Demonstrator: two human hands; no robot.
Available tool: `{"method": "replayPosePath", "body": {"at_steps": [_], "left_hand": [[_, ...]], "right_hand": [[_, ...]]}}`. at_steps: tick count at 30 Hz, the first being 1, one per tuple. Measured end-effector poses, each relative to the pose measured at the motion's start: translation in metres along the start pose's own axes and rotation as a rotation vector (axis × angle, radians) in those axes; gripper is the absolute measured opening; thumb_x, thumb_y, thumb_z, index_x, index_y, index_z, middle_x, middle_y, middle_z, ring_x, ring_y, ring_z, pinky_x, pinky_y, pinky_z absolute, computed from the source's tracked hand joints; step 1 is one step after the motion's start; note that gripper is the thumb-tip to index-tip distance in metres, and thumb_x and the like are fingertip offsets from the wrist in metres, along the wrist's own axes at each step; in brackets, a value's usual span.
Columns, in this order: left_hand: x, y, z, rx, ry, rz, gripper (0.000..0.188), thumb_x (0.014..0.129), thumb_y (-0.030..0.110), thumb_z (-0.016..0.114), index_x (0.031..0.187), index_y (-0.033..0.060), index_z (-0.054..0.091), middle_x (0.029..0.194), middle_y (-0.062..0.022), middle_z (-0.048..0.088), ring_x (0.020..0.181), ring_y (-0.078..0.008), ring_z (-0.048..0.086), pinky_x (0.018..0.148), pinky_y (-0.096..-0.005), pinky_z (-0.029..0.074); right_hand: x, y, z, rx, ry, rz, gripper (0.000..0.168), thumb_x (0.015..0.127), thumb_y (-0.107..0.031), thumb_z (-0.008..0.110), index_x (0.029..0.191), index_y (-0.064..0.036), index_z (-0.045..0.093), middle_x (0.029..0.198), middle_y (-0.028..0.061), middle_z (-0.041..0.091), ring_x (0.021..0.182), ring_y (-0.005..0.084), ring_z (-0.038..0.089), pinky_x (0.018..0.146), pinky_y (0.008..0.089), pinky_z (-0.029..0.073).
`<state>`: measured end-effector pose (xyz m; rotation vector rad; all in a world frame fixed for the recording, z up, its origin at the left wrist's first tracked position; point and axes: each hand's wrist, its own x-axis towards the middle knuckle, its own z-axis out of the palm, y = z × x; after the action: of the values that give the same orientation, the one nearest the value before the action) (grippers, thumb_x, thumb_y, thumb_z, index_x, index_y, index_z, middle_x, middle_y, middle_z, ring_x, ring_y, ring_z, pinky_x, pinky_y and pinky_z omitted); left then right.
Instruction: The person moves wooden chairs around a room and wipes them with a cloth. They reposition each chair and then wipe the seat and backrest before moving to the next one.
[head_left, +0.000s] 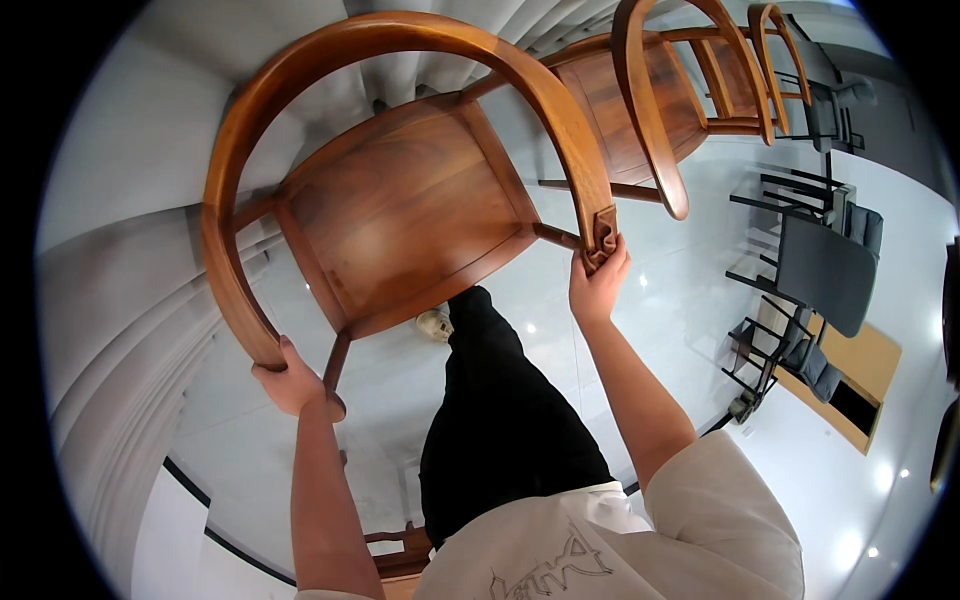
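Observation:
Before me stands a wooden armchair (409, 217) with a curved one-piece back and arm rail (375, 34). My left hand (291, 381) grips the front end of the rail on the left. At the right end of the rail, my right hand (600, 281) holds a folded brown cloth (601, 236) against the wood. Part of the cloth sticks up above the fingers, on the outer face of the arm. The seat is a flat, glossy wooden panel with nothing lying on it.
More wooden armchairs (619, 112) line up at the upper right. A dark grey table (829, 274) and several dark chairs (814, 367) stand to the right. Grey curtains (127, 292) hang along the left. Another piece of wooden furniture (397, 559) is partly hidden behind me.

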<state>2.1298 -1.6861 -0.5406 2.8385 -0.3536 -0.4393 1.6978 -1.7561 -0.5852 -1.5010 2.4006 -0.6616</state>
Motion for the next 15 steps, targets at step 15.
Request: {"method": "replayPosePath", "body": {"at_steps": [15], "left_hand": [[0.008, -0.008, 0.0, 0.005, -0.066, -0.048, 0.064, 0.084, 0.048, 0.068, 0.127, 0.0053, 0.049, 0.122, -0.0125, 0.063, 0.107, -0.0354, 0.063, 0.089, -0.046, 0.051]], "right_hand": [[0.049, -0.035, -0.015, -0.352, -0.279, -0.026, 0.08, 0.083, -0.031, 0.072, 0.145, -0.001, 0.031, 0.129, 0.0235, 0.048, 0.114, 0.044, 0.056, 0.093, 0.0499, 0.049]]}}
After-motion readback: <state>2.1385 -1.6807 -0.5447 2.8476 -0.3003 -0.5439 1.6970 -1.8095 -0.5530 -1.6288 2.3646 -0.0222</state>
